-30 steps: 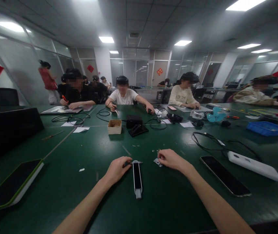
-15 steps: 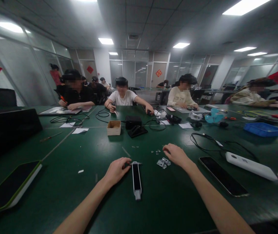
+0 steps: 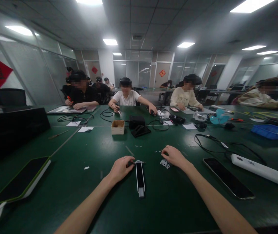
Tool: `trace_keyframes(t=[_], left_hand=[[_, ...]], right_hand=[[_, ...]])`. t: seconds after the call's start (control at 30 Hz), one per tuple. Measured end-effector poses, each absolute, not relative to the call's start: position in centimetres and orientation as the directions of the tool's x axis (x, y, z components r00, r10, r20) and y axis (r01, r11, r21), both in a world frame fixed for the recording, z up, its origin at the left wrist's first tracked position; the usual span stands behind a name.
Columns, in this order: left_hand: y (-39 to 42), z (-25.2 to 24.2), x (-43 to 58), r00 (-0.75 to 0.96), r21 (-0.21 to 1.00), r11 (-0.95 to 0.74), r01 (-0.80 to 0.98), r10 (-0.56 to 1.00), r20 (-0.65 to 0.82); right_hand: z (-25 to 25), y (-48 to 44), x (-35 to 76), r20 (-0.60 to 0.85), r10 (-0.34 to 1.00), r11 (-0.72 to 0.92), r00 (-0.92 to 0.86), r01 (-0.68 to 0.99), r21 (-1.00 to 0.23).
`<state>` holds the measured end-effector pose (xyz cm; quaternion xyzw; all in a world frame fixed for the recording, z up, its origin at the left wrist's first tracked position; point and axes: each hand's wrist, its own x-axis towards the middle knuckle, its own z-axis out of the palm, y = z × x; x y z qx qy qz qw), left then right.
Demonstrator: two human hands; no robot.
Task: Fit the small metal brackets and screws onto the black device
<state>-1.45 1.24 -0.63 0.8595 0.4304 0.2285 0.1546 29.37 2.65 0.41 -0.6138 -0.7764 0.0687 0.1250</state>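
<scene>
Head view: one metal bracket [image 3: 165, 163] shows where two lay, right hand [image 3: 174, 157] curled beside it, left grip [image 3: 121, 169] unclear.

Bright, even white light from ceiling panels [image 3: 252, 5], with a dull sheen across the green table [image 3: 168, 198]. Only faint shadows under the left hand [image 3: 120, 169] and right hand [image 3: 174, 157]. Strong fisheye bowing toward the edges; far end of the room slightly soft.

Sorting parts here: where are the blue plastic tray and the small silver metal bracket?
Blue plastic tray [image 3: 272, 136], head view, on its front wall.
Small silver metal bracket [image 3: 165, 163], head view, on its flat face.
</scene>
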Motion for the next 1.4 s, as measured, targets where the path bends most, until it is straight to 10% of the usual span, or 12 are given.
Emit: trace_keyframes(t=[0.63,1.4], left_hand=[[1.2,-0.9,-1.4,0.526,0.447,-0.578,0.683,0.814,0.248],[1.3,-0.4,-1.3,0.514,0.475,-0.547,0.689,0.832,0.211]], right_hand=[[1.1,2.6,29.5,-0.156,0.986,-0.009,-0.050,0.934,-0.358],[2.2,2.5,28.6,-0.047,0.999,-0.025,0.022,0.998,-0.059]])
